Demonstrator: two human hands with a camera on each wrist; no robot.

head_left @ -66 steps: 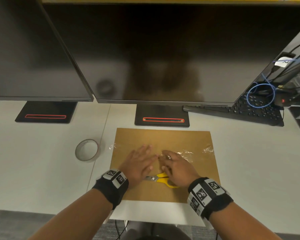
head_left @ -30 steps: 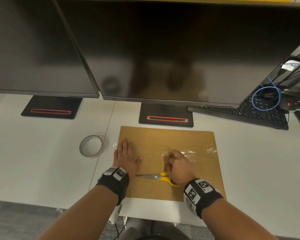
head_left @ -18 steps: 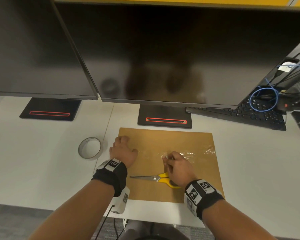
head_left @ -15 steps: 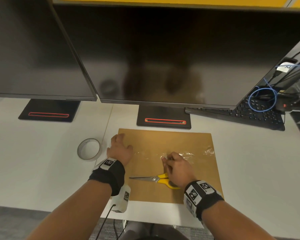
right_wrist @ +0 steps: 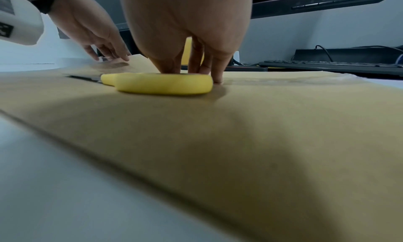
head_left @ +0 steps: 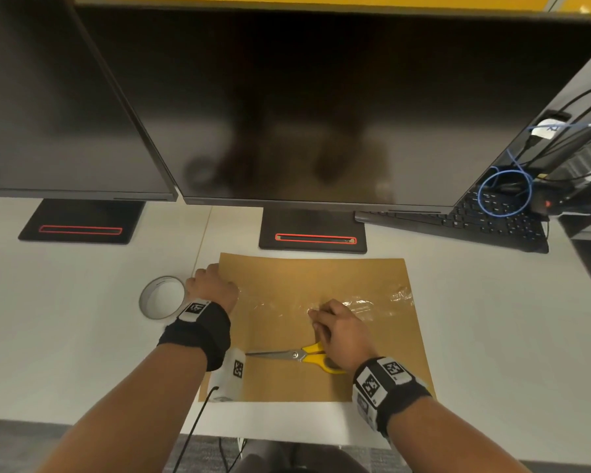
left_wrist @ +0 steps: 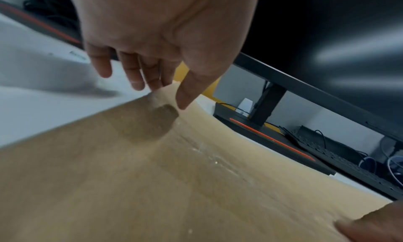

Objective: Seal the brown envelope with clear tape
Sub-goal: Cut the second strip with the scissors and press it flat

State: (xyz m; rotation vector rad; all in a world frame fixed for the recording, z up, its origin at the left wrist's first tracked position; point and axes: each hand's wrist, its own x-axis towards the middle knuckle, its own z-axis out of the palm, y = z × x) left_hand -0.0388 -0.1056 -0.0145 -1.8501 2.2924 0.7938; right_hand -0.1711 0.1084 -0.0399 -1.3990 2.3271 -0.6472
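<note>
Since the earlier frames, left hand [head_left: 212, 285] is sliding left, now sitting at the brown envelope's [head_left: 321, 380] left edge, beside tape roll [head_left: 162, 297]. Envelope is lying flat on table [head_left: 492, 336], clear tape [head_left: 365, 307] across it.
Left wrist: fingers [left_wrist: 135, 76] are hanging relaxed, tips touching envelope corner, gripping nothing.
Right wrist: right hand [right_wrist: 187, 38] is pressing straight fingertips down behind yellow scissors [right_wrist: 161, 83].

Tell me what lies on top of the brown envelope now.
On the brown envelope: yellow-handled scissors, a wrinkled clear tape strip, the right hand pressing it. The left hand covers the tape's left end.
</note>
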